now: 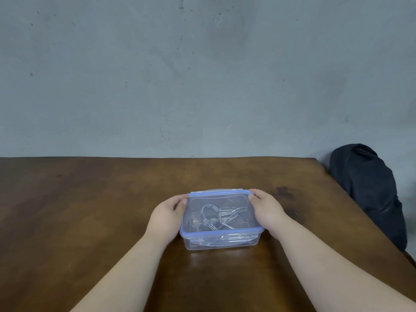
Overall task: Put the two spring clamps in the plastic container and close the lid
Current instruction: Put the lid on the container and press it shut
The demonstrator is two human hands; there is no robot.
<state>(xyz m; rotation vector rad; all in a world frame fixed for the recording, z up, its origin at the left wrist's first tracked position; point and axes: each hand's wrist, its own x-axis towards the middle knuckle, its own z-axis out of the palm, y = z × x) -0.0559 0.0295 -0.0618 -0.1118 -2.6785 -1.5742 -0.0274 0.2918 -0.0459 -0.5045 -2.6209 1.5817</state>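
Item: plastic container [221, 240], clear, rectangular, set on a brown wooden table [90, 210] a little right of the middle of the view, well in from the far edge. A lid [216, 197], clear with a blue rim, is laid over the top; the blue band is seen running round all four sides. Whether the latches are snapped down cannot be told, though two small tabs are seen on the near wall.

Contents: two spring clamps [211, 213] of bright wire, seen through the lid and walls. One round coil is raised toward the middle, a second coil is laid nearer the front wall, and thin arms are stretched toward the right side. The two are overlapped, so that the parts of each cannot be sorted apart.

Left hand [167, 216]: placed against the left side of the container, fingers curled together toward the far left corner of the lid, thumb pressed on the lid's edge.

Right hand [265, 210]: placed against the right side, fingers wrapped over the far right corner, thumb laid on the lid's rim. The container is thus clasped between both hands, forearms bare.

Surroundings: a grey, scuffed wall [202, 75] behind the table; a dark bundle of cloth [369, 192] seen beyond the table's right edge.
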